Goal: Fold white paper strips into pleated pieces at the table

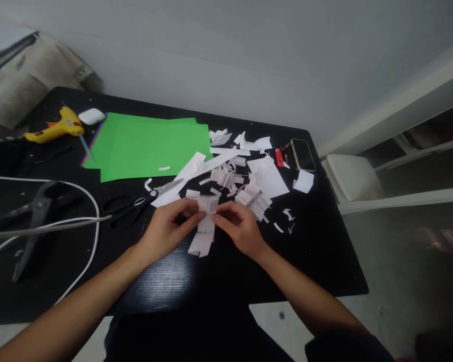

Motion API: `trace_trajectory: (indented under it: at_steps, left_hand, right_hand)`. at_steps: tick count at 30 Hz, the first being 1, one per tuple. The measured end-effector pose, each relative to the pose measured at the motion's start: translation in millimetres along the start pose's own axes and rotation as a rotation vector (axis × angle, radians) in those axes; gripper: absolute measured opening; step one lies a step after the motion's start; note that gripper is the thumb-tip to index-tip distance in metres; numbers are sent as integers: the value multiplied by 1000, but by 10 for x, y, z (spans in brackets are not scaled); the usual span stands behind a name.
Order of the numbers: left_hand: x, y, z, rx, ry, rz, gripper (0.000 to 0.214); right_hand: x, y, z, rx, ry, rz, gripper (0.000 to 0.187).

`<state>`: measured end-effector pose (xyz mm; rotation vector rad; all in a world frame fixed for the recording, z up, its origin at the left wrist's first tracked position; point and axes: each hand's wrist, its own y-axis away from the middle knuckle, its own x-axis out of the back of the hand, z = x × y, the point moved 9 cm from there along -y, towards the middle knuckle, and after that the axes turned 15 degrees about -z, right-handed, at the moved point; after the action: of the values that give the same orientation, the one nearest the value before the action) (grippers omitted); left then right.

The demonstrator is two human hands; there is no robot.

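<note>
Both hands meet over the black table (317, 251), pinching a folded white paper piece (206, 223) between them. My left hand (171, 229) grips its left side with thumb and fingers closed. My right hand (238, 226) pinches its right side. The paper hangs down toward me in creased, box-like segments. Black-handled scissors (136, 203) lie just left of my left hand. White paper scraps and strips (245, 181) are scattered just beyond the hands.
Green paper sheets (143, 146) lie at the back middle. A yellow glue gun (55, 128) and a white case (91, 116) sit back left. A phone (303, 154) and small red item (279, 158) lie back right. Pliers (38, 211) and a white cable (86, 221) are left.
</note>
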<state>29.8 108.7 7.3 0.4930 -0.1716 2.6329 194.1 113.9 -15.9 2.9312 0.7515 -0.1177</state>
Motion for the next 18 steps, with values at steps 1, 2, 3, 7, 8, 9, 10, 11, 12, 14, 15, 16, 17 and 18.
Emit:
trace_trajectory:
  at_steps: [1,2,3,7,8,9,10,11,12,14,15,16,17,18]
  left_hand:
    - [-2,5,-11,0,47,18,18]
    - [-6,11,-23,-1,91,33,23]
    - [-5,19,-33,-5,124,49,27]
    - [17,59,-19,-28,87,92,15]
    - [16,64,-3,-32,48,87,11]
    - [8,65,14,-36,9,74,8]
    - [-4,63,31,-41,-21,56,5]
    - [-14,60,48,-47,-41,43,5]
    - [-19,57,61,-52,-52,36,7]
    - [-20,52,81,-57,-60,36,11]
    - [-16,50,91,-60,-60,41,12]
    - [-9,49,102,-65,-61,50,13]
    - [-2,49,113,-71,-64,58,13]
    - [6,50,124,-76,-70,67,13]
  right_hand:
    - [2,6,-5,-1,23,14,12]
    - [2,11,-13,3,37,24,12]
    - [2,17,-21,12,43,34,12]
    - [32,59,-57,61,32,106,18]
    - [40,72,-77,80,38,122,18]
    - [39,82,-102,98,57,127,16]
    - [31,87,-129,116,84,121,12]
    - [18,89,-154,131,114,109,7]
    - [6,89,-171,142,136,96,5]
    - [-8,85,-178,150,149,76,6]
    - [-5,86,-175,155,145,78,8]
    - [0,88,-172,162,142,84,10]
    - [5,92,-171,170,143,91,13]
    - [9,97,-172,179,150,100,15]
